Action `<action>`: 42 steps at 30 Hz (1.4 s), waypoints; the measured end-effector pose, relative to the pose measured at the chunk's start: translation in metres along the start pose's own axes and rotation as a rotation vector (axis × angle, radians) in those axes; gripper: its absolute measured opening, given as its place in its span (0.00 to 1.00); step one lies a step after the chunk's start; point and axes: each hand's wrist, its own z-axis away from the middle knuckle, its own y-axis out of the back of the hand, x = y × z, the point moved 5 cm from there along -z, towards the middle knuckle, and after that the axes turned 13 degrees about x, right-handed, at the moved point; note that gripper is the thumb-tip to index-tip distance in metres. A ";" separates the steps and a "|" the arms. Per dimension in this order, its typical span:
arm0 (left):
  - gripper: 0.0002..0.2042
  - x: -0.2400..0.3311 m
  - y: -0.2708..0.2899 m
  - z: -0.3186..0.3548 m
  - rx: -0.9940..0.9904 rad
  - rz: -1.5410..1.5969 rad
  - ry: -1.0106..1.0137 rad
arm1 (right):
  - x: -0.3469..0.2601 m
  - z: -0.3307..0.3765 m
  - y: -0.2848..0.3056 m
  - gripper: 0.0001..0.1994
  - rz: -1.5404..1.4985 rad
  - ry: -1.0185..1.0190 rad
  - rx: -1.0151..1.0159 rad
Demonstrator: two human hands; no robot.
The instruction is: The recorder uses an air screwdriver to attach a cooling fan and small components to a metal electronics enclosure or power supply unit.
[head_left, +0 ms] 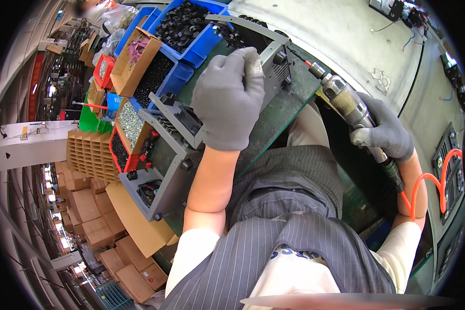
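While rt hand (385, 126) grips driver (347, 102), lt hand (227, 101) is curled closed, contents unclear, beside grey casing (274, 77); prob. mid-fastening; next needs bit (309, 63) aligned.

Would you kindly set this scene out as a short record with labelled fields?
left hand: gloved, curled, by a gray metal case; grip contents hidden
right hand: gloved, holding a power screwdriver
hose: orange, at the power screwdriver's rear end
bench: dark green, beneath the gray metal case
storage: blue bins of black parts
background: stacked cardboard boxes
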 end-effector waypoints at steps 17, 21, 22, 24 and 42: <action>0.09 -0.001 -0.011 0.000 -0.094 -0.012 -0.049 | -0.021 -0.011 0.000 0.32 0.246 0.102 0.058; 0.06 0.003 -0.008 0.005 -0.105 0.073 -0.013 | -0.027 -0.010 -0.002 0.33 0.340 0.219 0.058; 0.06 0.004 -0.004 0.010 -0.059 0.158 0.025 | -0.028 -0.009 -0.002 0.33 0.338 0.218 0.072; 0.07 0.026 -0.006 0.036 -0.126 0.685 0.026 | -0.023 -0.007 0.000 0.35 0.365 0.137 0.084; 0.12 -0.019 -0.059 0.166 -0.762 1.793 1.824 | 0.056 0.055 -0.037 0.43 -0.068 -0.080 -0.008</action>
